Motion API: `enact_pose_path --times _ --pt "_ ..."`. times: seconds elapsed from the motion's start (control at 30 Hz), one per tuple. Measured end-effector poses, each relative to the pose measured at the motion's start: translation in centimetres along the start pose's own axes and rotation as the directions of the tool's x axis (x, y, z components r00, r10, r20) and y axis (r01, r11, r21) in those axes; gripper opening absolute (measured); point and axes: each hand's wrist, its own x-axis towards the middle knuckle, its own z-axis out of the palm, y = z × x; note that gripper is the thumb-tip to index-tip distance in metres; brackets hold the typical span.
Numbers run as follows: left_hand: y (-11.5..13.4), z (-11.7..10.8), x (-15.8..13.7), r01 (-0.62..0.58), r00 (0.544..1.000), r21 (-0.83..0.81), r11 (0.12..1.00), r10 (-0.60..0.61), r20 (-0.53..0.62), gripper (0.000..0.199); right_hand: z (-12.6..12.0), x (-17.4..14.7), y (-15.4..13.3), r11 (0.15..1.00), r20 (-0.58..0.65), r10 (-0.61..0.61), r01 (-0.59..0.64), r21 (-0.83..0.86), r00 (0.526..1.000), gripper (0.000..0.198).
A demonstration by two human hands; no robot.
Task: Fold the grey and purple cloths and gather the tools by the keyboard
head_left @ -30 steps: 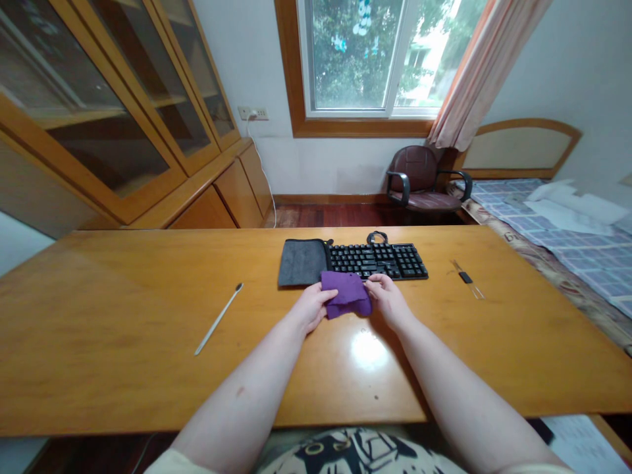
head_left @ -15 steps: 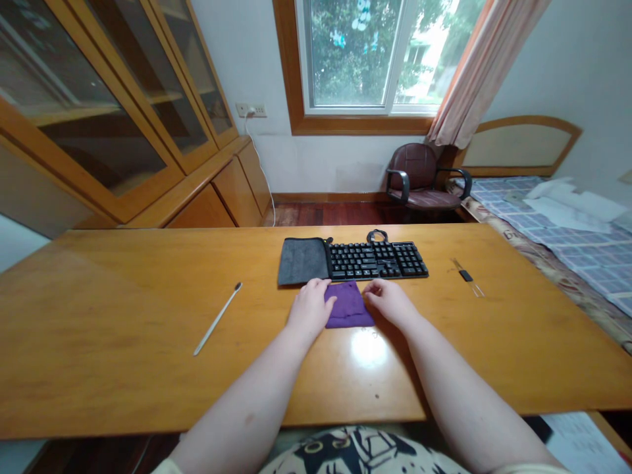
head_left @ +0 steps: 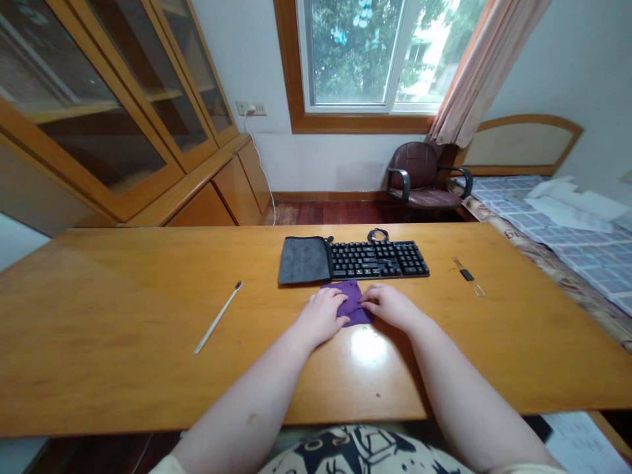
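Unclenched, our left hand (head_left: 322, 315) rests flat on the purple cloth (head_left: 352, 307); our right hand (head_left: 389, 305) touches its right side, whether pinching we cannot tell.

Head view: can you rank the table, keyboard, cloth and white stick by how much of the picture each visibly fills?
Largest to smallest:
1. Table
2. Keyboard
3. Cloth, counting only what shows; the left hand covers part.
4. Stick, long but thin.
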Motion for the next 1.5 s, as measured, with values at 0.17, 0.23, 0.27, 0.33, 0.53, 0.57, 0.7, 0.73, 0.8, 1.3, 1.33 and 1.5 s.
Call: enact_pose_path --times 0.17,0.23,0.27,0.33,0.53,0.57,0.7,0.73,0.8,1.3,1.33,1.5 --pt "-0.4 0.1 0.1 -0.011 1.0 0.047 0.999 0.011 -0.004 0.045 -0.3 -0.3 -0.3 1.0 -0.008 0.016 -0.016 0.015 1.0 0.013" --pt "-0.3 0.1 0.1 -0.027 1.0 0.098 0.995 0.028 -0.005 0.045 -0.2 -0.3 -0.4 1.0 0.023 -0.009 0.009 0.005 1.0 0.018" --pt "-0.3 0.1 0.1 -0.034 0.999 0.121 0.992 0.035 -0.005 0.045 -0.1 -0.3 -0.4 1.0 0.035 -0.019 0.019 -0.001 0.999 0.022" --pt "-0.2 0.1 0.0 -0.044 0.999 0.147 0.988 0.045 -0.004 0.046 0.0 -0.3 -0.5 1.0 0.038 -0.023 0.024 -0.018 0.999 0.022" --pt "-0.1 0.0 0.1 -0.04 0.999 0.118 0.992 0.041 -0.012 0.049 -0.1 -0.2 -0.7 0.998 -0.001 -0.001 0.001 -0.07 1.0 0.018" --pt "-0.1 0.0 0.1 -0.037 0.999 0.115 0.993 0.038 -0.013 0.049 -0.2 -0.2 -0.7 0.998 -0.011 -0.003 0.002 -0.069 1.0 0.018" --pt "-0.1 -0.1 0.1 -0.029 1.0 0.146 0.989 0.03 -0.002 0.048 -0.4 -0.4 -0.6 0.997 -0.028 -0.001 -0.001 -0.077 1.0 0.016" --pt "0.0 -0.2 0.1 -0.032 0.999 0.158 0.987 0.032 0.002 0.048 -0.4 -0.4 -0.5 0.997 -0.017 0.001 -0.002 -0.083 1.0 0.015" --pt "0.2 -0.4 -0.1 -0.062 0.998 0.185 0.981 0.059 0.02 0.049 -0.3 -0.4 -0.5 0.996 0.02 0.003 -0.001 -0.086 1.0 0.014" --pt "-0.3 -0.7 0.6 -0.092 0.995 0.282 0.955 0.077 0.062 0.023 -0.5 -0.8 -1.6 0.998 0.11 -0.055 0.053 0.02 0.992 0.052" --pt "-0.4 -0.7 0.6 -0.05 0.999 0.255 0.966 0.044 0.029 0.024 -0.4 -0.9 -1.8 0.998 0.114 -0.066 0.066 0.006 0.991 0.053" --pt "-0.2 -1.0 0.6 0.074 0.996 0.104 0.992 -0.068 -0.061 0.026 0.0 -0.7 -1.9 1.0 0.095 -0.02 0.017 0.025 0.995 0.024"
